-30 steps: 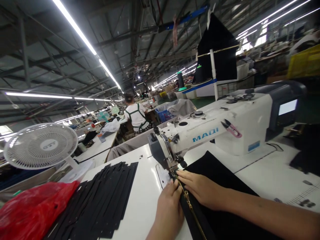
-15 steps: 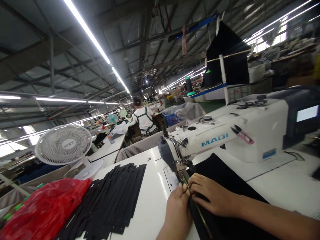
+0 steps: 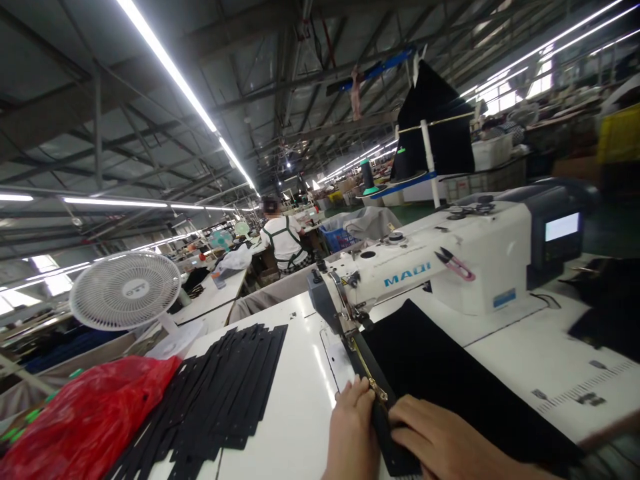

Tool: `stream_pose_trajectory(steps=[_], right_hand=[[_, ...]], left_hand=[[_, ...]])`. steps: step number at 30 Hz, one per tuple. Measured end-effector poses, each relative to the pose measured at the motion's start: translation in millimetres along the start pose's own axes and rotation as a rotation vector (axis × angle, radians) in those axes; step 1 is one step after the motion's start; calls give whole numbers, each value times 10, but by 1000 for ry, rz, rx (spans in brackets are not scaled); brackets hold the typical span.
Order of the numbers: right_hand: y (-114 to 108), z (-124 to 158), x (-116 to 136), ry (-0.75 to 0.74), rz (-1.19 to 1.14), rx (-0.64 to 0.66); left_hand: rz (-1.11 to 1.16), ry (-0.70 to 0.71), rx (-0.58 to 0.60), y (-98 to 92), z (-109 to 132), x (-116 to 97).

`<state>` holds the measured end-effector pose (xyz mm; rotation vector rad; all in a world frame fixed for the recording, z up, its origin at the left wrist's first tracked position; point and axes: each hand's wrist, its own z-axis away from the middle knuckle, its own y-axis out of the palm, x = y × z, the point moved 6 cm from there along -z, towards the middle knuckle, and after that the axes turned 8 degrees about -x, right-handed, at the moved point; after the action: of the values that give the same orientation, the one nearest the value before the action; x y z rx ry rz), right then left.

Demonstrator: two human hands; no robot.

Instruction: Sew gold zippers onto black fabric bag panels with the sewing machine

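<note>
A white sewing machine (image 3: 450, 263) stands on a white table (image 3: 515, 353). Black fabric (image 3: 440, 373) with a gold zipper (image 3: 373, 377) lies under its presser foot (image 3: 350, 330) and runs toward me. My left hand (image 3: 353, 433) rests on the zipper's left side, fingers together, pressing the fabric down. My right hand (image 3: 440, 440) lies flat on the fabric just right of the zipper, fingers stretched forward. Both hands sit near the bottom edge, well back from the needle.
A stack of black fabric strips (image 3: 220, 393) lies left of the machine, with a red plastic bag (image 3: 85, 420) beyond it. A small white fan (image 3: 125, 290) stands at the left. Pink thread snips (image 3: 453, 261) rest on the machine. Another worker (image 3: 283, 237) sits at a far table.
Both hands have slid back toward me along the zipper, away from the presser foot. More zipper and black fabric now show between my fingers and the needle.
</note>
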<state>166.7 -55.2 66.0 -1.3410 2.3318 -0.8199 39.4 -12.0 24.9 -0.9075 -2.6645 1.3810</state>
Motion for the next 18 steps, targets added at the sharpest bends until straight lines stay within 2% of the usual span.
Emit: stream_pose_trajectory(steps=[2,4,6,9,12,14,18], right_hand=[[-36,39,93,-82,92,-33],[40,77,115,-128,116,-31],[157,111,75,-83,108,-61],[292,165,22,29,98,-199],[401,206,15,91,66,-209],[421,213,13,95,54,-190],[360,197,-23,74,25,-232]], left_hand=[[26,-9,-35,32,31,39],[48,1,-50,44,42,49],[49,8,-31,29,27,29],[20,-6,31,-24,-19,-28],[0,-7,68,-55,-55,-65],[-11,6,75,-41,-63,-57],[-14,37,84,33,-64,1]])
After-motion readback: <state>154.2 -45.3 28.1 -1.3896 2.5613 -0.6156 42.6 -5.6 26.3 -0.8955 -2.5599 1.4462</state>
